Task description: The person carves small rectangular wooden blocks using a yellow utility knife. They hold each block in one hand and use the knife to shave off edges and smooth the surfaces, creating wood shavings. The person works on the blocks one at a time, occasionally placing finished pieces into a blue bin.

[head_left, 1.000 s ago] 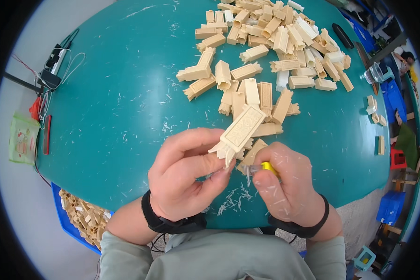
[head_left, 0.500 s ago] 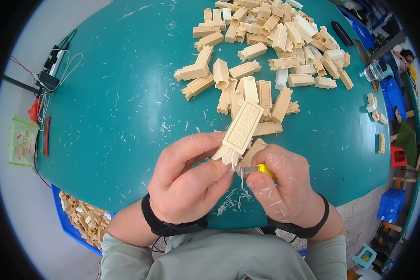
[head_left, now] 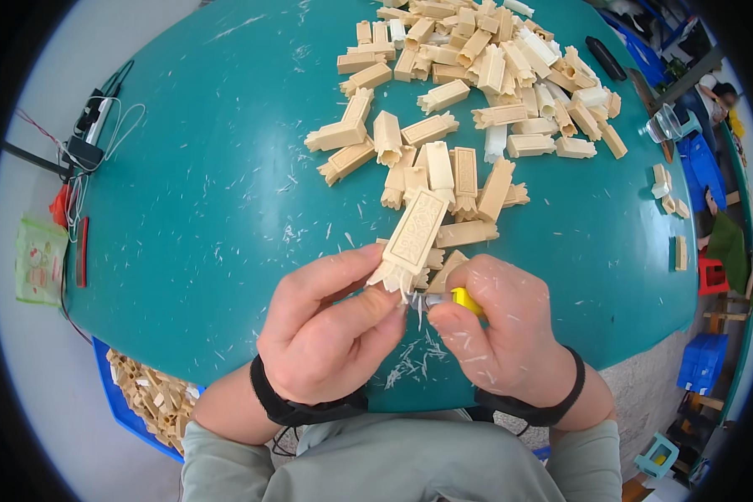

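Your left hand (head_left: 326,328), palm turned inward, pinches between its fingers one carved cream block (head_left: 414,230), tilted over the teal table (head_left: 209,176); your right hand (head_left: 504,335), fingers curled round a yellow-handled tool (head_left: 466,301), faces its jagged end; similar blocks (head_left: 498,71) crowd directly beyond, shavings (head_left: 410,364) lying between your wrists.

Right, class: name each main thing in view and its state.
Left hand: closed on carved block
Carved block: held slantwise, jagged end toward the body
Right hand: closed around yellow tool
Yellow tool: tip close to jagged end
Loose blocks: heaped and scattered
Blue bin: open, holding tan pieces
Shavings: strewn on green table
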A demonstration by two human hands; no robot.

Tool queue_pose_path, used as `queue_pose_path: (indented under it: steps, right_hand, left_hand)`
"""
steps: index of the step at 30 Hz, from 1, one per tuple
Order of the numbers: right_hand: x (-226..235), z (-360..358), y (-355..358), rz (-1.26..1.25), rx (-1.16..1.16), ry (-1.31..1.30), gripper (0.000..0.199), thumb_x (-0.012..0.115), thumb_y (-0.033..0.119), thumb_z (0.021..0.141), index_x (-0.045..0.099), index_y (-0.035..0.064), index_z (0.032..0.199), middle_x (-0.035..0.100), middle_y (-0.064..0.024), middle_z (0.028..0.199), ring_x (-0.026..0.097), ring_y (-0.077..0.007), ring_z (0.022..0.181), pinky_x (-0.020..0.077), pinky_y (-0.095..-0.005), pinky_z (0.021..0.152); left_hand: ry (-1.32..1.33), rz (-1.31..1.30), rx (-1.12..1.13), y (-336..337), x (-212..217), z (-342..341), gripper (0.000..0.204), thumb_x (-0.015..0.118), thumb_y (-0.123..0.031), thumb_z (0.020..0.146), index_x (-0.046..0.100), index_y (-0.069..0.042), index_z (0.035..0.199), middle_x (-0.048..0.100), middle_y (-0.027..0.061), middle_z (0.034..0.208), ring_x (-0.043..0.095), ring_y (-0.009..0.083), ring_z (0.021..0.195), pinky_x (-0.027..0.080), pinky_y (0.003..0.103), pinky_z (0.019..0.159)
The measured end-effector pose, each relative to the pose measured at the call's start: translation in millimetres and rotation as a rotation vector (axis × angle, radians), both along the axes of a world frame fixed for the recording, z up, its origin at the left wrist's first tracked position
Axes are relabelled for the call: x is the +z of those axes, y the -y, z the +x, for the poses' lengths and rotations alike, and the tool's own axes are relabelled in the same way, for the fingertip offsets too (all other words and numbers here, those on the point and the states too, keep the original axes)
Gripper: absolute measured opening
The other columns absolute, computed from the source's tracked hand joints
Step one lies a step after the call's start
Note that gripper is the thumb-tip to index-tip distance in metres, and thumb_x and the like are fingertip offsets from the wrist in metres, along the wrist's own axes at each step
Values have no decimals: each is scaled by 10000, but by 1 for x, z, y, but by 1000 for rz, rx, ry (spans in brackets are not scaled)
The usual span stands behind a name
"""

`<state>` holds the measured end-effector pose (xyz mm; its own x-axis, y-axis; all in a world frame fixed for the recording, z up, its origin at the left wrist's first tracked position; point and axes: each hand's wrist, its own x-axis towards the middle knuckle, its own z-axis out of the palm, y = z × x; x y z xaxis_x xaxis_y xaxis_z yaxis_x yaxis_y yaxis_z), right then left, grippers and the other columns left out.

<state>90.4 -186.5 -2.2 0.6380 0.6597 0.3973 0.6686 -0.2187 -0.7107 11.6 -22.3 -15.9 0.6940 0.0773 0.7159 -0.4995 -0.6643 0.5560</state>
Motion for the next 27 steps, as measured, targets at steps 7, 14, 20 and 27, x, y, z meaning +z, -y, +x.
queue_pose_path:
  steps: [7,14,20,27]
  right_hand:
    - [4,2,1,-2,0,-75,252,648,245,800,526,28,766,523,-108,633,511,-269,516,405,-319,458]
    - [9,10,10,95,-80,-375,204,575,203,870,552,8,815,521,-84,630,487,-143,532,401,-262,499]
    - [6,13,10,130,-117,-401,197,565,194,881,555,5,829,516,-64,620,463,-109,540,393,-246,504]
    - [9,14,11,149,-105,-410,198,552,187,888,563,-4,836,513,-75,627,462,-123,542,388,-248,508]
  left_hand:
    - [-10,15,23,0,8,2,235,686,58,677,561,9,868,543,208,1062,603,282,942,525,312,735]
    - [-414,-506,126,-36,13,17,142,509,32,769,474,-9,900,570,123,923,586,187,870,463,302,723]
    - [-481,505,511,-56,12,18,212,547,-3,695,537,-37,904,563,99,737,536,225,601,443,331,547]
    - [-927,-124,367,-86,22,10,227,490,37,667,548,-7,883,541,47,760,488,123,616,377,232,550]
